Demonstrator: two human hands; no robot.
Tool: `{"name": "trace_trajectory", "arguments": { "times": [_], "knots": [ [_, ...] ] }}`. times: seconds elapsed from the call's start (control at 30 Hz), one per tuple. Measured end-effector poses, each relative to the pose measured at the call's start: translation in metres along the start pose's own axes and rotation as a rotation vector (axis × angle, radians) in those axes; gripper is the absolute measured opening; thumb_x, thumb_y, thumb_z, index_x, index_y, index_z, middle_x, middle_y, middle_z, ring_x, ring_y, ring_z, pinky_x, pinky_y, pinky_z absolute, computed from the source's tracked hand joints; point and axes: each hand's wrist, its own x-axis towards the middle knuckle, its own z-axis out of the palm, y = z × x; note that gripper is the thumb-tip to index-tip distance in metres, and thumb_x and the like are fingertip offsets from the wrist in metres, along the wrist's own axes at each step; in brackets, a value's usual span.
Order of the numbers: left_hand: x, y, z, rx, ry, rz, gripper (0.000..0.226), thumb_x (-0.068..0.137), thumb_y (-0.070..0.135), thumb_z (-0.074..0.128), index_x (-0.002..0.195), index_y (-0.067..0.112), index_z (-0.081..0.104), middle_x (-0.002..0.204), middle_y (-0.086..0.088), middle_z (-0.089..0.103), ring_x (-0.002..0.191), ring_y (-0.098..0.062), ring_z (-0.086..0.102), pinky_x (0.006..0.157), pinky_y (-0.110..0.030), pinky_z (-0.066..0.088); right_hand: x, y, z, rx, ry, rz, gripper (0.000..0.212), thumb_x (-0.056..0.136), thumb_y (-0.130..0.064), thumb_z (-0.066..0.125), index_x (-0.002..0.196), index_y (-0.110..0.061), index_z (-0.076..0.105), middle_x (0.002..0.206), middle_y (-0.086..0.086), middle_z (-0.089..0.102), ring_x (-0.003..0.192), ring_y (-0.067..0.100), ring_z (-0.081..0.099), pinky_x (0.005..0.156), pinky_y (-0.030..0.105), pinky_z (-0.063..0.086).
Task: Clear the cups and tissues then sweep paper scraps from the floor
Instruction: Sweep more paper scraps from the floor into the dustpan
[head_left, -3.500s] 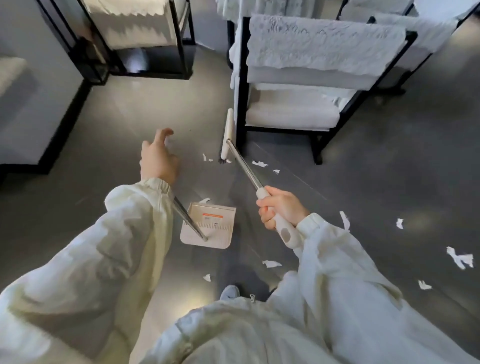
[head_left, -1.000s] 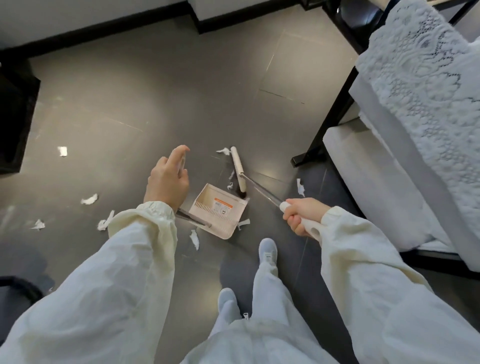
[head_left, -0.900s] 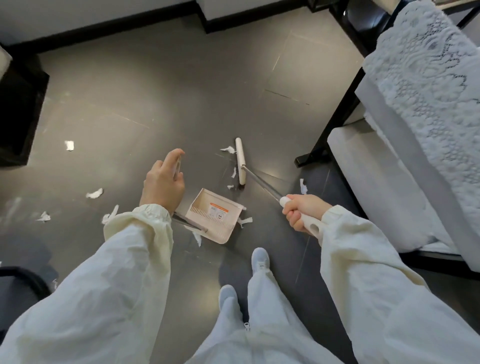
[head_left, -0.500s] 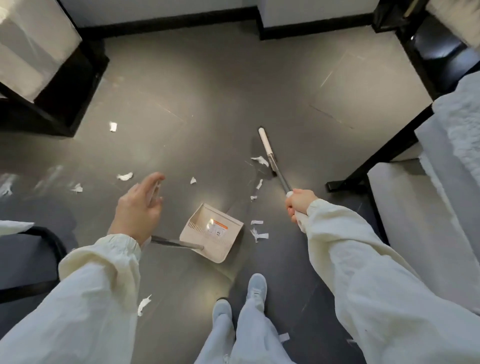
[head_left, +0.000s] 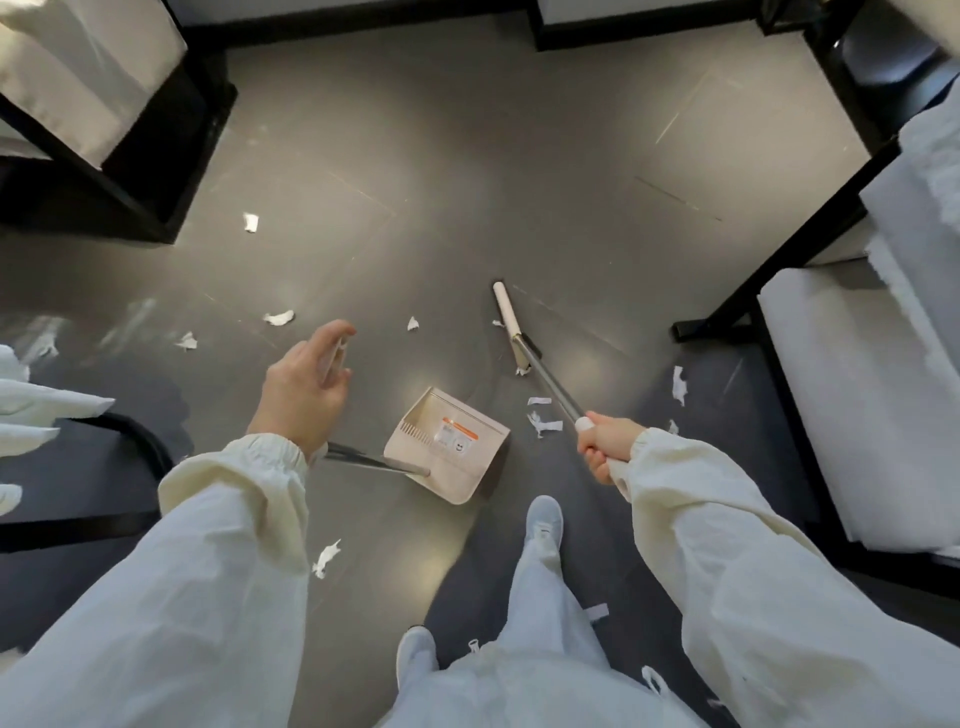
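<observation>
Sweeping stage, no cups or tissues in view. Your right grip (head_left: 605, 447) is clamped round the white end of the broom (head_left: 550, 387). That's the place to hold it: the metal shaft looks stiff and light, so one-handed steering should be fine. The broom's long axis runs from that grip forward and left, down to the floor (head_left: 467, 182). Its narrow white head (head_left: 506, 317) lies there lengthwise away from you, far tip slightly left.

Your left grip (head_left: 306, 395) hovers over the top of the rod (head_left: 371, 461) of the dustpan (head_left: 449, 449), fingers stretched out and spread. The rod vanishes under the heel of the palm, so can't tell if the thumb pinches it or it just leans there. The dustpan sits on the floor between your grips, just ahead of your shoe (head_left: 543, 519), mouth facing forward-right toward the broom head, rod slanting back left.

The paper scraps (head_left: 543, 423) lie between pan mouth and broom, one right at the head's near end. More are scattered left, behind the pan, and right near the white-cushioned chair (head_left: 831, 389).

Judgement: scraps are feather-light and flimsy and will flutter or skid on this smooth floor, so use short low strokes toward the mouth. The pan is thin plastic, likely to skate when hit, so press down on the rod
</observation>
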Motion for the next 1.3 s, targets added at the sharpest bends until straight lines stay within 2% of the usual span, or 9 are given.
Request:
{"name": "trace_trajectory", "arguments": {
  "times": [0.23,0.3,0.4,0.6,0.73,0.97,1.03,1.2,1.3],
  "knots": [
    [-0.077,-0.045,-0.035,-0.078,-0.084,0.142,0.048,0.080,-0.009,0.057,0.111,0.026,0.054,0.094,-0.015,0.065,0.097,-0.036,0.061,0.094,-0.050,0.045,-0.060,0.122,0.063,-0.010,0.007,0.013,0.062,0.092,0.001,0.041,0.146,-0.029,0.033,0.060,0.004,0.039,0.028,0.004,0.032,0.030,0.012,0.029],
    [-0.094,-0.059,-0.044,-0.089,-0.099,0.134,0.045,0.081,-0.008,0.057,0.116,0.020,0.058,0.101,-0.018,0.064,0.100,-0.035,0.062,0.093,-0.048,0.046,-0.076,0.143,0.077,0.037,-0.007,-0.003,0.062,0.092,0.002,0.040,0.146,-0.028,0.031,0.061,0.004,0.040,0.027,0.004,0.032,0.030,0.011,0.029],
    [-0.117,-0.079,-0.054,-0.008,-0.092,0.135,0.044,0.081,-0.005,0.059,0.119,0.018,0.058,0.094,-0.015,0.063,0.088,-0.033,0.061,0.087,-0.042,0.048,-0.093,0.157,0.086,0.137,-0.001,-0.046,0.065,0.092,0.005,0.039,0.147,-0.028,0.030,0.060,0.003,0.037,0.026,0.004,0.030,0.031,0.009,0.026],
    [-0.147,-0.101,-0.063,0.096,-0.065,0.128,0.045,0.078,-0.007,0.061,0.117,0.016,0.061,0.079,-0.010,0.057,0.075,-0.035,0.057,0.076,-0.035,0.042,-0.107,0.143,0.082,0.316,0.051,-0.115,0.067,0.090,0.009,0.038,0.146,-0.029,0.030,0.061,0.001,0.035,0.025,0.004,0.029,0.032,0.008,0.023],
    [-0.148,-0.101,-0.051,0.118,-0.071,0.048,0.045,0.081,-0.006,0.059,0.120,0.016,0.060,0.087,-0.017,0.060,0.080,-0.039,0.058,0.079,-0.040,0.043,-0.101,0.122,0.059,0.337,0.153,-0.155,0.066,0.090,0.009,0.039,0.145,-0.027,0.032,0.062,0.002,0.036,0.025,0.003,0.029,0.032,0.009,0.024],
    [-0.111,-0.091,-0.039,0.218,-0.096,0.101,0.047,0.077,-0.011,0.063,0.116,0.015,0.061,0.086,-0.017,0.061,0.079,-0.044,0.060,0.079,-0.048,0.046,-0.066,0.090,-0.021,0.323,0.305,-0.155,0.064,0.090,0.008,0.040,0.146,-0.022,0.034,0.067,0.004,0.040,0.036,0.007,0.032,0.031,0.009,0.026],
    [-0.100,-0.091,-0.034,0.235,-0.072,0.095,0.049,0.075,-0.014,0.064,0.114,0.015,0.060,0.087,-0.016,0.063,0.080,-0.044,0.061,0.080,-0.050,0.046,-0.049,0.085,-0.044,0.331,0.330,-0.141,0.063,0.089,0.010,0.040,0.145,-0.018,0.036,0.070,0.004,0.039,0.046,0.010,0.029,0.032,0.010,0.026],
    [-0.078,-0.084,-0.024,0.202,-0.045,0.075,0.045,0.078,-0.007,0.065,0.114,0.019,0.057,0.095,-0.014,0.065,0.084,-0.040,0.063,0.089,-0.051,0.045,-0.006,0.085,-0.078,0.282,0.348,-0.089,0.055,0.086,0.012,0.038,0.139,-0.003,0.034,0.064,0.004,0.035,0.047,0.013,0.027,0.032,0.013,0.024],
    [-0.070,-0.074,-0.019,0.219,-0.050,0.089,0.046,0.077,-0.010,0.067,0.114,0.016,0.059,0.094,-0.013,0.065,0.084,-0.039,0.063,0.088,-0.047,0.045,0.013,0.089,-0.079,0.259,0.307,-0.049,0.062,0.087,0.008,0.040,0.145,-0.015,0.034,0.065,0.003,0.039,0.048,0.012,0.031,0.032,0.012,0.029]
  ]
}}
